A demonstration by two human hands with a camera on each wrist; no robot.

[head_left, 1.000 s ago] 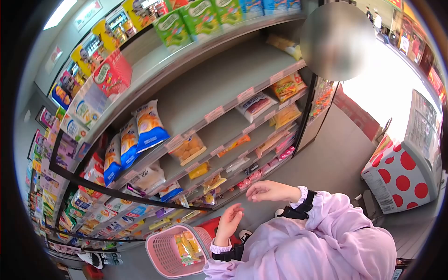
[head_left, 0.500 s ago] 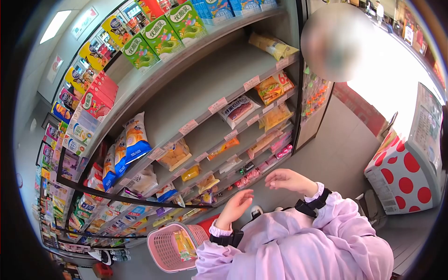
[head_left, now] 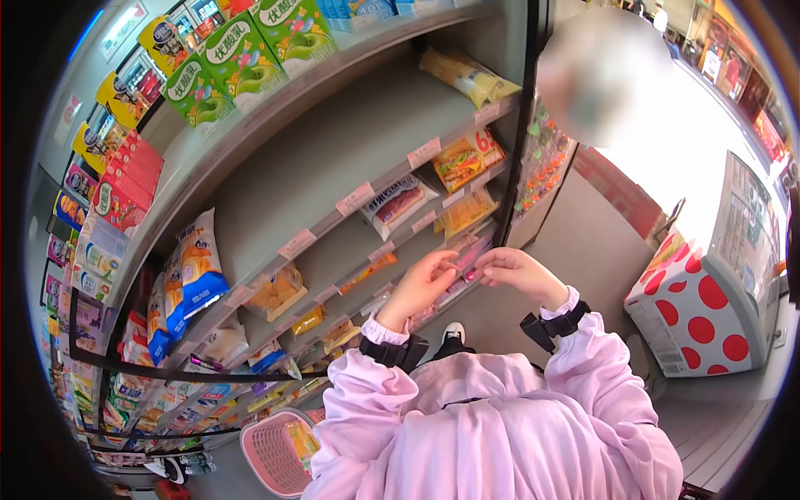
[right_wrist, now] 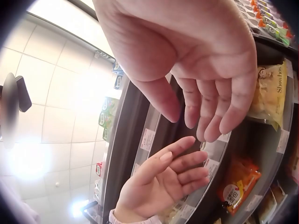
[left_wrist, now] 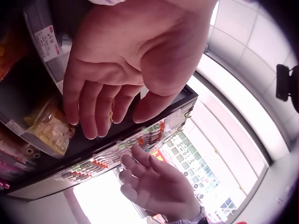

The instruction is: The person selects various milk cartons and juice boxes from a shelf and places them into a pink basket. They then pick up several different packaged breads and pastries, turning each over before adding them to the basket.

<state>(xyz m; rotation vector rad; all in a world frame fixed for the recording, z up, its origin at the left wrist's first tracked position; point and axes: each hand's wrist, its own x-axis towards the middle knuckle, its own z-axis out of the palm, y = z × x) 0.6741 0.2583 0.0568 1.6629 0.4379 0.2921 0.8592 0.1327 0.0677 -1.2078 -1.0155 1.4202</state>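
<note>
My left hand (head_left: 423, 287) and right hand (head_left: 518, 277) hover in front of the lower shelves in the head view, fingertips close together. Both hold nothing, with fingers loosely bent. The left wrist view shows the left palm (left_wrist: 135, 60) large, with the right hand (left_wrist: 161, 186) beyond it. From the right wrist, the right palm (right_wrist: 187, 56) hangs near a yellow snack bag (right_wrist: 271, 95), and the left hand (right_wrist: 159, 182) is below. Behind the hands on the shelves are a red and yellow bag (head_left: 468, 158), a white and purple bread bag (head_left: 398, 204) and a yellow bag (head_left: 467, 212).
Blue and orange bread bags (head_left: 200, 262) stand at the shelf's left. Green milk cartons (head_left: 242, 62) line the top. A pink basket (head_left: 271, 454) holding yellow packets sits on the floor at lower left. A dotted freezer (head_left: 700, 312) stands at the right.
Both hands have risen and moved forward to the shelves, the fingertips ending close together. The head view has shifted, and a sleeve now covers part of the basket.
</note>
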